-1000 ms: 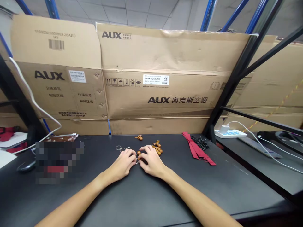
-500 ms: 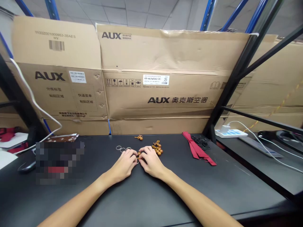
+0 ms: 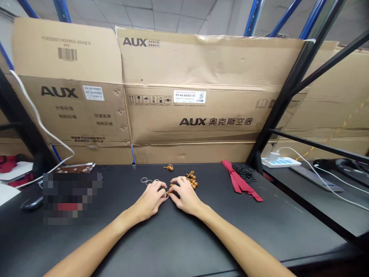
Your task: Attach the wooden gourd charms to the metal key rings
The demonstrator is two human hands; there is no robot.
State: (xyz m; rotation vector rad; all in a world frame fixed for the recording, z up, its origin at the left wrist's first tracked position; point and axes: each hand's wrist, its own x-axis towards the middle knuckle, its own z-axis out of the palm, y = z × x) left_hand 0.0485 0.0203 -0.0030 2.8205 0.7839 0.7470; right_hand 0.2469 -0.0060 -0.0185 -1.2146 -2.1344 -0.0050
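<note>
My left hand [image 3: 151,198] is closed in a pinch on a thin metal split ring [image 3: 167,196], whose lower edge shows past the fingertips. Facing it, my right hand [image 3: 184,195] has its thumb and fingers pinched on a small brown gourd pendant, mostly hidden; a bit of orange-brown cord [image 3: 168,192] shows between the two hands. Behind my right fingers lies a pile of brown gourd pendants [image 3: 193,181] with cord loops. Another gourd pendant [image 3: 170,167] lies apart, farther back. Loose metal rings [image 3: 144,180] lie just beyond my left fingers.
Red fabric strips [image 3: 240,182] and a heap of black clasps [image 3: 245,173] lie at the right. A pixelated patch covers items at the left, beside a dark rounded object [image 3: 31,203]. Cardboard [image 3: 187,154] walls the back; a black rack post [image 3: 276,104] rises at right.
My fingertips have shifted slightly, and more of the ring shows between them. The brown gourd bead seen between my hands before is now mostly hidden. The view tilts a little.
</note>
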